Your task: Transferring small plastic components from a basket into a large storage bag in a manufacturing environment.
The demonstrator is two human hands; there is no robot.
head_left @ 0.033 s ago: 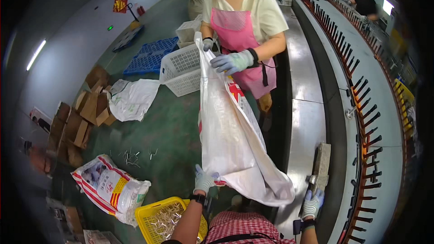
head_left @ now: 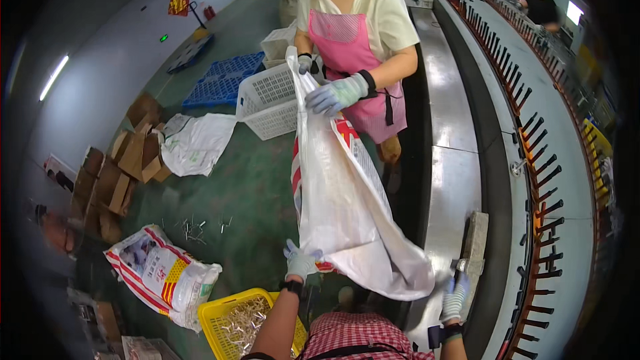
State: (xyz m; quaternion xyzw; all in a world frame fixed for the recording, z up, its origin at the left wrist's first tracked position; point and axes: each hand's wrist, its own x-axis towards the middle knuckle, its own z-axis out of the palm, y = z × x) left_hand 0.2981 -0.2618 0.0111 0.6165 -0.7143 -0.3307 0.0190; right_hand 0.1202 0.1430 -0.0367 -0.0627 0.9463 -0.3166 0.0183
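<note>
A long white woven sack [head_left: 343, 207] with red print hangs stretched out in front of me. A co-worker in a pink apron holds its upper end with two gloved hands [head_left: 339, 95]. My left hand [head_left: 302, 262], in a striped glove, is at the sack's near left corner, fingers apart; whether it presses on the cloth I cannot tell. To the right, my right hand [head_left: 455, 299], gloved too, has its fingers apart over the metal ledge [head_left: 448, 227]. It is close to the near end of a grey bar [head_left: 475, 243] and beside the sack's lower right fold.
A yellow basket [head_left: 208, 320] of small metal pieces stands at lower left, near a filled printed bag [head_left: 160, 277]. Farther off are a white crate [head_left: 270, 120], blue pallet [head_left: 223, 80], white sack [head_left: 200, 143] and cardboard boxes [head_left: 110, 190]. A conveyor [head_left: 497, 120] with upright black rods runs along the right.
The co-worker's nearer hand has shifted slightly left and down along the sack. My right hand has drawn slightly left and the sack's near end has risen a little.
</note>
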